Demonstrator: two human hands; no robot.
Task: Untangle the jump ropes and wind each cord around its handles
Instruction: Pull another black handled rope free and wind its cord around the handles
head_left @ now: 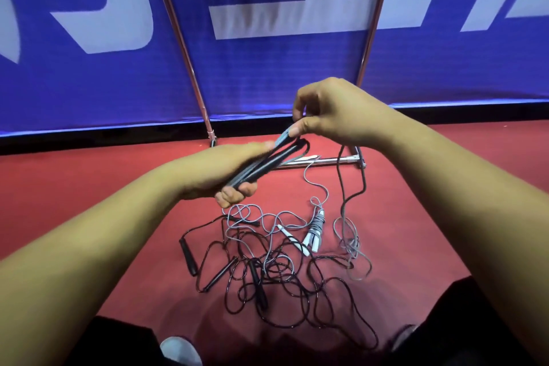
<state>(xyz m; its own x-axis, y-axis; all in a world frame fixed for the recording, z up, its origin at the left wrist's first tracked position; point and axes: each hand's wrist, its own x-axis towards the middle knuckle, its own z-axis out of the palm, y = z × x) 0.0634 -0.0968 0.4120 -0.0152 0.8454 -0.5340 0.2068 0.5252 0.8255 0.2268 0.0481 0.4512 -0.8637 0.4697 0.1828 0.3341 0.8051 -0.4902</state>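
Observation:
My left hand (228,178) grips a pair of dark jump-rope handles (267,162) held side by side, tips pointing up to the right. Just above them my right hand (329,111) pinches the grey cord (344,193) at the handle tips; that cord hangs down to loose grey loops (352,249) on the red floor. Below my hands lies a tangle of black cords (285,285) with three black handles (187,255). A white-handled rope (315,232), partly wound in grey cord, lies at the tangle's right edge.
A blue banner with white lettering (267,38) stands on a metal frame (320,161) just beyond the ropes. The floor is red matting (89,187). My knees in dark trousers and a light shoe (178,349) show at the bottom edge.

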